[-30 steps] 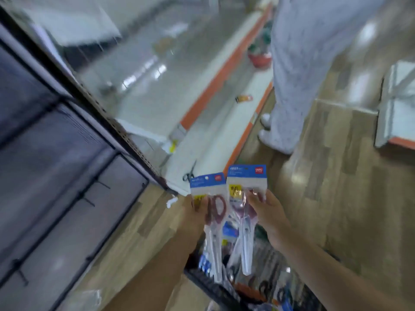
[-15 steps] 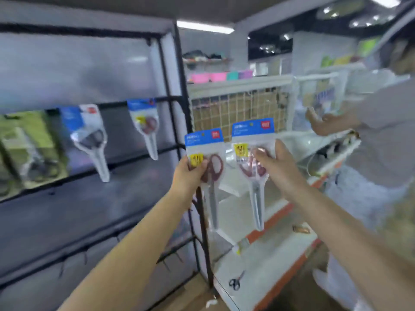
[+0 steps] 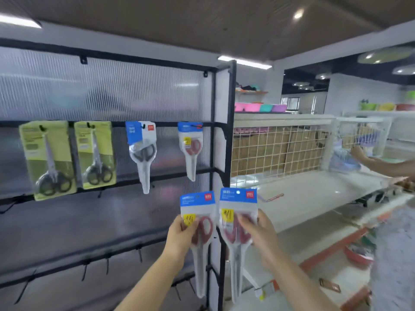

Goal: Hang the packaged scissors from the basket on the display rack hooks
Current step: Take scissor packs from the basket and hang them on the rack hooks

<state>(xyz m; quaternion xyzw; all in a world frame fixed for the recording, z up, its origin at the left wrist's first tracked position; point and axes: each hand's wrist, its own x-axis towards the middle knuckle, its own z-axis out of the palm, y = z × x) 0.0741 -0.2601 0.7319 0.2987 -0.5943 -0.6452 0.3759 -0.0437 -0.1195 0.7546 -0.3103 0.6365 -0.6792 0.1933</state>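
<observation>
Left grip point(image 3: 182, 237) & right grip point(image 3: 258, 234) each round a scissors pkg, side by side.

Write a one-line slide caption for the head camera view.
Left hand and right hand each hold a packaged red-handled scissors before the display rack.

Black display rack point(image 3: 221, 167), four scissor packs point(image 3: 190, 147) on its upper hooks.

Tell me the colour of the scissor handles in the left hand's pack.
Red handles, head view.
</observation>
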